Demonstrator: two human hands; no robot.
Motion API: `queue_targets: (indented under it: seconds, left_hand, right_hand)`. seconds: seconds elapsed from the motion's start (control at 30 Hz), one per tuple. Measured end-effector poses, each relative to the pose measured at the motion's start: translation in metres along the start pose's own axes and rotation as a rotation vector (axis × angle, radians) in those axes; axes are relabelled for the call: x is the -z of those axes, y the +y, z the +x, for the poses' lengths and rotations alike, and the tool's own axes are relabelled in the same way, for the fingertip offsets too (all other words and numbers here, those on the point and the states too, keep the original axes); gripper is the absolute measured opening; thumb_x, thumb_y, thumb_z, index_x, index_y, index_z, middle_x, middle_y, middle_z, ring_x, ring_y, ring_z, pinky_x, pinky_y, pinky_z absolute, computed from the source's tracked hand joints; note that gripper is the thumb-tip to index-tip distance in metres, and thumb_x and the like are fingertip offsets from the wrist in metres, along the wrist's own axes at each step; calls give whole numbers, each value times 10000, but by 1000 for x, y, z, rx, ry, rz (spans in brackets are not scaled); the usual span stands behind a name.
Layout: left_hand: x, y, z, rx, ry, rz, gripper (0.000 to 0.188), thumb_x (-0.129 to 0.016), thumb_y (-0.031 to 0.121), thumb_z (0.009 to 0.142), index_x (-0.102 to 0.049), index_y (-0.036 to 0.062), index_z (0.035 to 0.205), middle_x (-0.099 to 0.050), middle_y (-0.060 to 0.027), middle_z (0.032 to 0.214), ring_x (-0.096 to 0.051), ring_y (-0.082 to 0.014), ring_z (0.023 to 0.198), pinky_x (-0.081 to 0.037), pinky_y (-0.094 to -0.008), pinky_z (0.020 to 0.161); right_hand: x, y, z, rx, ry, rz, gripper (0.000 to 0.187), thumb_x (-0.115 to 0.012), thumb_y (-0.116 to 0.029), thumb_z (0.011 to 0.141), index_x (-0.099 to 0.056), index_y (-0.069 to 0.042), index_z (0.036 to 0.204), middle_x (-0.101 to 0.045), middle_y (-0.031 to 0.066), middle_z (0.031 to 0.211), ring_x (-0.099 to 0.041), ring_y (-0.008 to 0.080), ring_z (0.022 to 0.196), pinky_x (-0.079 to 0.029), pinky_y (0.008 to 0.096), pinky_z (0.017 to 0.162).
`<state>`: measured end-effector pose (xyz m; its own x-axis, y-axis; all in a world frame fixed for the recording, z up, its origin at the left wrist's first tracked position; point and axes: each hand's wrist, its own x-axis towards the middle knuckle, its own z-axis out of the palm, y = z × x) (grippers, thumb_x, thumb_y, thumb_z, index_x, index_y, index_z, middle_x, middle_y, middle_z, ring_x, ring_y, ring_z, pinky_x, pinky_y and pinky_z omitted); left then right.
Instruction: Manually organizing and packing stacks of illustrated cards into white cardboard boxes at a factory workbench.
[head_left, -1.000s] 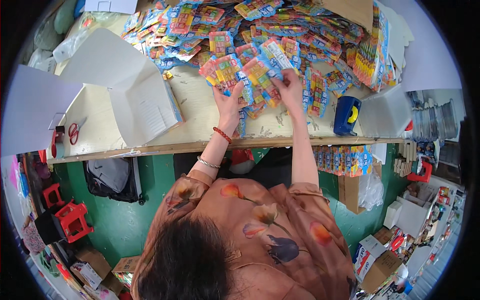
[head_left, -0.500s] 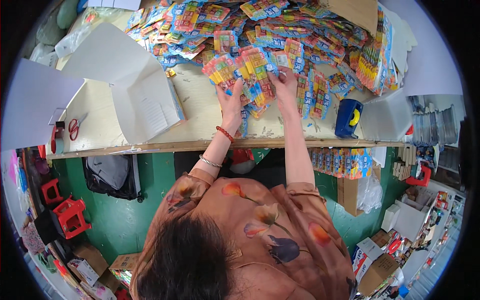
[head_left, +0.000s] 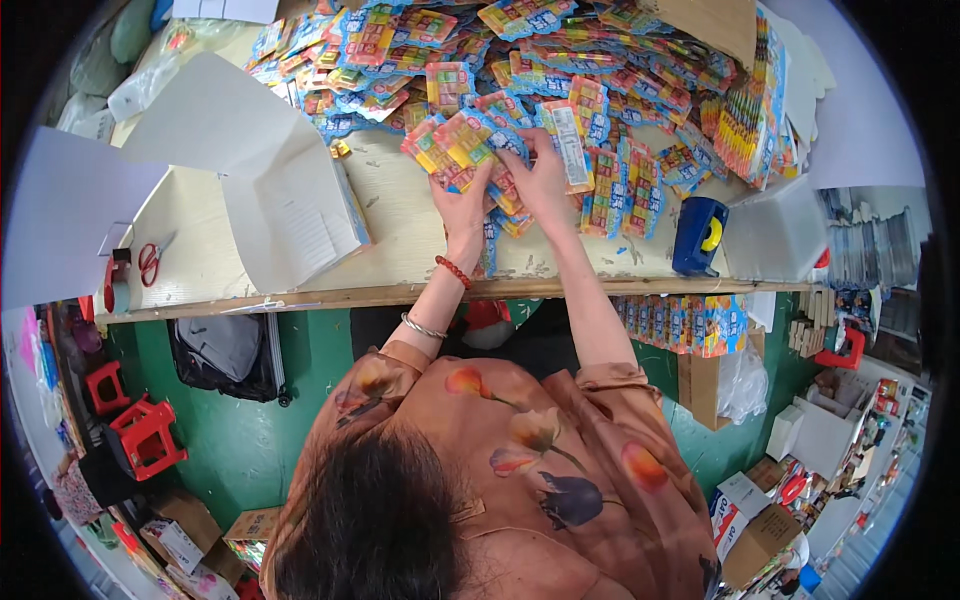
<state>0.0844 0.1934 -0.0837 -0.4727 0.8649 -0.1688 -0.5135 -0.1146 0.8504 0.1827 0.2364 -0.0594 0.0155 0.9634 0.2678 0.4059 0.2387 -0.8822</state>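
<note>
My left hand (head_left: pixel 463 212) is closed round a few flat, colourful packets (head_left: pixel 450 150), fanned out above the table. They have pink and yellow squares and blue wavy edges. My right hand (head_left: pixel 540 180) grips the right side of the same bunch, its fingertips partly hidden among the packets. Beside its fingers, a packet with a pale label (head_left: pixel 567 140) lies back side up. Just right of that, more loose packets (head_left: pixel 603 195) lie on the table. Behind both hands spreads a large heap of the same packets (head_left: pixel 400 60).
An open white carton (head_left: pixel 285 215) stands on the left of the table, near red-handled scissors (head_left: pixel 150 264). On the right are a blue tape dispenser (head_left: pixel 697 240), a clear plastic bin (head_left: pixel 775 235) and a standing row of packets (head_left: pixel 750 120). The table's front edge (head_left: pixel 420 296) runs below my forearms.
My right hand has moved left, closer to my left hand, and the packets now overlap more tightly. A packet with its pale label up now shows beside my right fingers.
</note>
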Motion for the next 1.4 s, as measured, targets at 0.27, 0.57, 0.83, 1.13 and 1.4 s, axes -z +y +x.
queue_targets:
  seconds: [0.27,0.57,0.83,1.13,1.4]
  left_hand:
    - [-1,8,4,97,-22,-86,523,-745,34,773,-445,81,1198,-608,-48,1028,-626,-150,900,-553,-300,728]
    - [11,18,4,139,-72,-100,556,-745,0,760,-438,71,1218,-597,-43,1081,-610,-144,926,-514,-298,801]
    - [35,30,0,300,-192,-178,461,-684,62,823,-443,80,1215,-597,-46,1082,-634,-145,910,-569,-257,664]
    - [47,29,-13,325,-155,-210,539,-696,64,810,-417,67,1270,-587,-62,1132,-617,-188,995,-554,-331,797]
    - [87,44,-20,387,-60,-283,464,-687,136,836,-485,41,1242,-616,-50,1114,-623,-166,992,-532,-311,859]
  right_hand:
    - [23,24,-11,-114,38,215,359,-589,-208,916,-552,-29,1225,-636,91,1019,-609,184,915,-482,305,771]
    - [53,44,-35,-202,58,194,358,-634,-227,896,-549,-24,1178,-629,36,932,-584,123,844,-468,269,703]
    - [68,30,-17,-287,-224,376,285,-697,-155,842,-565,-21,1056,-612,26,860,-557,68,749,-445,231,648]
    - [59,27,-27,-309,-123,514,322,-673,-191,864,-570,-3,1105,-619,47,868,-581,91,783,-474,246,687]
    - [70,61,-9,455,-9,-470,266,-535,-247,951,-669,-42,1057,-655,70,886,-610,112,753,-498,263,687]
